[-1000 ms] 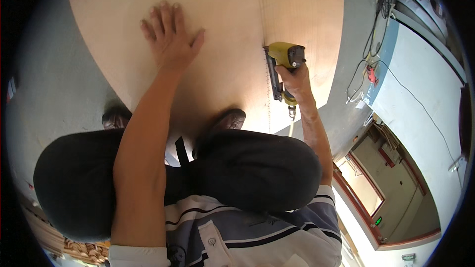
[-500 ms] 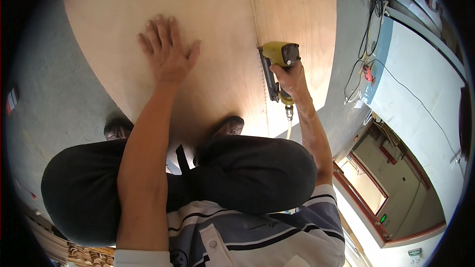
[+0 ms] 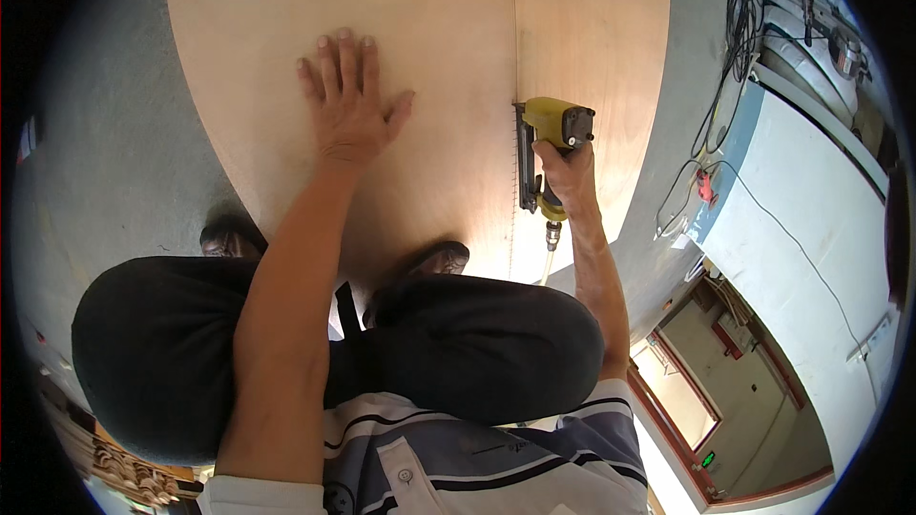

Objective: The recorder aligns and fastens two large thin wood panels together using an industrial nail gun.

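My right hand (image 3: 570,175) is wrapped round the grip of a yellow and black air nailer (image 3: 555,124). The nailer's dark magazine lies along a seam in a large pale plywood sheet (image 3: 258,67). A row of small marks runs down the seam toward me, and an air hose (image 3: 547,269) trails from the grip's coupling. Flat on the wood to the left rests my left hand (image 3: 351,119), fingers spread, holding nothing. The nailer's nose is at the seam; whether it presses on the wood I cannot tell.
My shoes (image 3: 441,257) are at the sheet's near edge, under my bent knees. Grey floor (image 3: 95,133) surrounds the wood. At the right are a blue and white wall (image 3: 792,191), coiled black cables (image 3: 742,38), a small red object (image 3: 705,185) and a doorway (image 3: 677,391).
The view has shifted, so the sheet and both hands appear a little farther right and lower. My right hand still grips the nailer at the seam; my left hand stays flat.
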The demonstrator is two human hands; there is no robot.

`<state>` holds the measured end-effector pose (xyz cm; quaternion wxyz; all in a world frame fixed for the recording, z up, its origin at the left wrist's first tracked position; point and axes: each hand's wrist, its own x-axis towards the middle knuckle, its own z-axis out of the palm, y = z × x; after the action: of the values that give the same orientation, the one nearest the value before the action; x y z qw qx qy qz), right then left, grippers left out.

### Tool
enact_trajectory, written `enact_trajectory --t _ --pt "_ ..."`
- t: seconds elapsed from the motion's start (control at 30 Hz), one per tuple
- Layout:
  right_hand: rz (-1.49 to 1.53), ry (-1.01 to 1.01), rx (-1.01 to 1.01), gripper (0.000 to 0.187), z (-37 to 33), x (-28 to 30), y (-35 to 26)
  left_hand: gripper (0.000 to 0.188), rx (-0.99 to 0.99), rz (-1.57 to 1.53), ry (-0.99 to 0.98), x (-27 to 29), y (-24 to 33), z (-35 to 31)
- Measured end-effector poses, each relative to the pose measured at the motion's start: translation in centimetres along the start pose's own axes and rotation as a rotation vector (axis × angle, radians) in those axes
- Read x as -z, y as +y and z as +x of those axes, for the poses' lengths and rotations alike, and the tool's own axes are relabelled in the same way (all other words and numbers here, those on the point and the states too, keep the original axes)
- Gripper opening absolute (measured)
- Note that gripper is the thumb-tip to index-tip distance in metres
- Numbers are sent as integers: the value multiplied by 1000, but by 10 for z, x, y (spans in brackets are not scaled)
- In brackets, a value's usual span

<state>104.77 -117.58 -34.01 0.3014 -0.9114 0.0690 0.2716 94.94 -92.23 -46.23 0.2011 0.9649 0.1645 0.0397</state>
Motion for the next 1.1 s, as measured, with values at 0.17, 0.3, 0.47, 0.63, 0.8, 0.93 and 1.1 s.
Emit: enact_trajectory --t 0.17,0.3,0.47,0.63,0.8,0.93,1.1 --pt "44 -24 -29 16 4 0 -5 83 2 15 -22 5 -1 2" --pt "40 10 -9 17 11 -3 -5 83 9 16 -15 2 1 2" --pt "5 -35 -30 19 16 1 -18 83 8 11 -3 1 -2 2" --pt "12 -37 -38 20 20 2 -24 83 12 12 -5 -1 -3 2" --pt "20 -139 -76 23 29 6 -45 82 18 3 -22 0 -6 -1" --pt "-46 -243 -95 37 42 9 -57 82 14 -12 -3 -1 -8 -3" --pt "-84 -251 -153 49 45 7 -75 82 17 -15 -48 0 -11 -4"
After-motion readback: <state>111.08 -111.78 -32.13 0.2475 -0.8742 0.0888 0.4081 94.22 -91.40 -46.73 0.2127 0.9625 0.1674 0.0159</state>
